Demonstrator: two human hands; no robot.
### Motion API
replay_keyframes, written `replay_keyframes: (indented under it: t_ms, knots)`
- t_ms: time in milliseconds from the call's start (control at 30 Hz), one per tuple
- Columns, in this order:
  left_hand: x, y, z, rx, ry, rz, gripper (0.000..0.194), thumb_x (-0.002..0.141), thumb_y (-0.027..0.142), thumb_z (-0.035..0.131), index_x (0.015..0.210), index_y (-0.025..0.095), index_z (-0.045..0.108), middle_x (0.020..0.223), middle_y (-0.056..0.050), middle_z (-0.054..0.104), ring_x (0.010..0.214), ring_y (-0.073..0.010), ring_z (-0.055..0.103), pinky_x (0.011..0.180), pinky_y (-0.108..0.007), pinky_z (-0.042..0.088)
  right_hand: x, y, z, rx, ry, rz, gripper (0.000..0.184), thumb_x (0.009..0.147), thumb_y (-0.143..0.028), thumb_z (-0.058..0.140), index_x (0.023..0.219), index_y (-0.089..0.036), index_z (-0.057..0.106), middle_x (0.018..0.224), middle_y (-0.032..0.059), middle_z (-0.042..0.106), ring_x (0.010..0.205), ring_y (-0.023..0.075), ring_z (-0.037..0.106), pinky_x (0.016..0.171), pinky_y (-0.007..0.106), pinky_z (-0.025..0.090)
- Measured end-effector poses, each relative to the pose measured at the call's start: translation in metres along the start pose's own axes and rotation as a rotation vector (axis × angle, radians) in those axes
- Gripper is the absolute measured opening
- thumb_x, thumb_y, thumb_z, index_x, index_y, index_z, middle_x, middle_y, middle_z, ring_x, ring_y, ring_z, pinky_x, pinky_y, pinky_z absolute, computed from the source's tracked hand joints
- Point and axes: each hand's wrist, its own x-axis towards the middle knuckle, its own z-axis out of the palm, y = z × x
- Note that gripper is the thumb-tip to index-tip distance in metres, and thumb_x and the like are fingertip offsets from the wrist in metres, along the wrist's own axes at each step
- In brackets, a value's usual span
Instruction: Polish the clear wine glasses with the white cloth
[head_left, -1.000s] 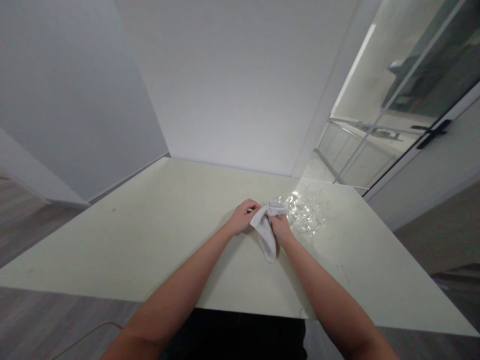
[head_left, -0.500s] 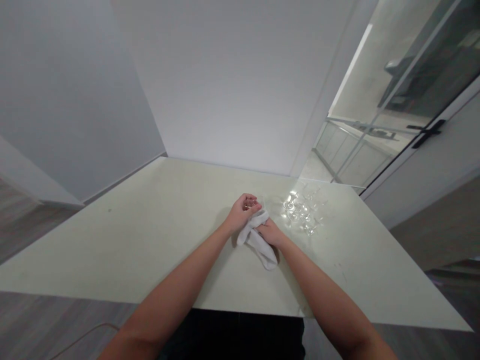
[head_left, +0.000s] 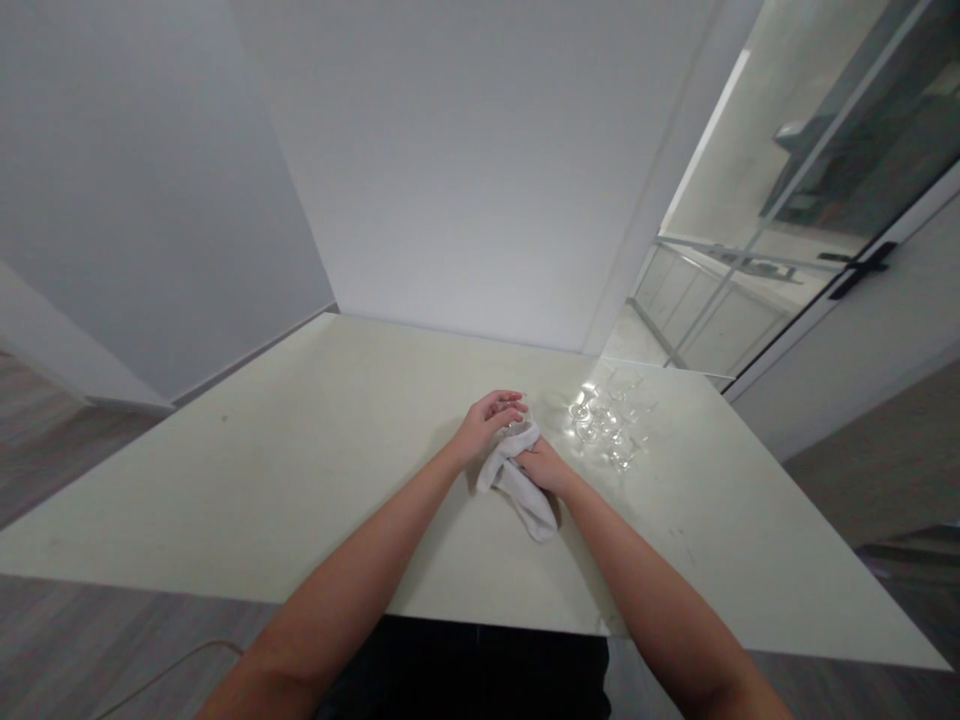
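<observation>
Both my hands meet over the middle of a pale table [head_left: 262,480]. My left hand [head_left: 486,428] is curled around a clear glass [head_left: 516,412] that is mostly hidden by its fingers. My right hand [head_left: 541,466] grips a white cloth [head_left: 517,482], which is pressed against the glass and hangs down toward me onto the tabletop. The two hands touch through the cloth.
Several clear stemmed glasses [head_left: 609,420] stand in a group just right of my hands, glinting in the light. A white wall rises behind the table's far edge. A glass door with a black handle [head_left: 855,268] is at the right. Wood floor surrounds the table.
The cloth and glass came in from beside the group of glasses toward the left. My right hand dropped lower under the cloth, and my left hand closed over the glass.
</observation>
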Motion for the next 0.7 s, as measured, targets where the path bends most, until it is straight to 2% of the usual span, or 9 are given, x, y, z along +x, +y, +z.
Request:
replay_keyframes:
  t_ms: [100,267,333,433,500,600,700]
  knots:
    - [0.0009,-0.0018,0.0011,0.010,0.003,0.014,0.046,0.073,0.043,0.071,0.107,0.014,0.061,0.101,-0.011,0.067,0.085,-0.0180,0.063,0.081,-0.034,0.048,0.0004,-0.0010,0.0004,-0.002,-0.006,0.003,0.025,0.069,-0.023,0.057,0.092,-0.018,0.065,0.086,0.0007,0.065,0.079,0.0166,0.057,0.081,0.031,0.046]
    - [0.0017,-0.0062,0.0011,0.120,0.104,0.021,0.062,0.060,0.039,0.082,0.112,0.017,0.058,0.100,-0.007,0.064,0.077,-0.0135,0.060,0.069,-0.026,0.046,0.0008,-0.0029,0.0025,-0.004,-0.029,-0.046,0.024,0.072,-0.024,0.057,0.094,-0.018,0.066,0.091,0.0021,0.066,0.087,0.0183,0.058,0.088,0.034,0.044]
    - [0.0017,-0.0079,-0.0007,0.034,0.072,0.004,0.061,0.062,0.040,0.080,0.113,0.017,0.055,0.101,-0.008,0.066,0.079,-0.0146,0.062,0.072,-0.028,0.047,-0.0010,-0.0034,0.0022,0.000,-0.022,-0.026,0.024,0.071,-0.024,0.058,0.093,-0.019,0.065,0.089,0.0013,0.066,0.085,0.0179,0.057,0.085,0.033,0.045]
    - [0.0019,-0.0089,-0.0034,-0.113,-0.050,-0.010,0.054,0.069,0.043,0.074,0.112,0.017,0.054,0.109,-0.012,0.066,0.088,-0.0192,0.065,0.078,-0.033,0.047,-0.0043,-0.0039,0.0002,0.050,-0.030,0.080,0.024,0.068,-0.025,0.061,0.091,-0.019,0.065,0.081,0.0003,0.064,0.073,0.0161,0.055,0.073,0.030,0.047]
    - [0.0019,-0.0082,-0.0040,-0.122,-0.081,0.009,0.054,0.069,0.044,0.074,0.112,0.018,0.054,0.112,-0.012,0.066,0.091,-0.0198,0.064,0.080,-0.033,0.047,-0.0052,-0.0046,-0.0011,0.059,-0.046,0.113,0.021,0.068,-0.025,0.060,0.086,-0.018,0.065,0.076,-0.0001,0.063,0.069,0.0152,0.054,0.068,0.028,0.046]
    - [0.0016,-0.0057,-0.0036,-0.041,-0.028,0.046,0.056,0.065,0.039,0.079,0.112,0.018,0.058,0.106,-0.009,0.065,0.090,-0.0174,0.062,0.078,-0.029,0.046,-0.0046,-0.0062,-0.0016,-0.005,-0.050,0.035,0.014,0.069,-0.022,0.057,0.080,-0.018,0.065,0.076,-0.0002,0.064,0.074,0.0159,0.055,0.074,0.030,0.046]
    - [0.0011,-0.0041,-0.0033,-0.081,-0.014,0.017,0.056,0.065,0.039,0.078,0.112,0.016,0.058,0.099,-0.009,0.067,0.087,-0.0176,0.062,0.076,-0.028,0.046,-0.0047,-0.0067,-0.0006,-0.028,-0.048,-0.022,0.019,0.070,-0.022,0.058,0.086,-0.019,0.066,0.084,0.0001,0.065,0.082,0.0170,0.056,0.081,0.031,0.046]
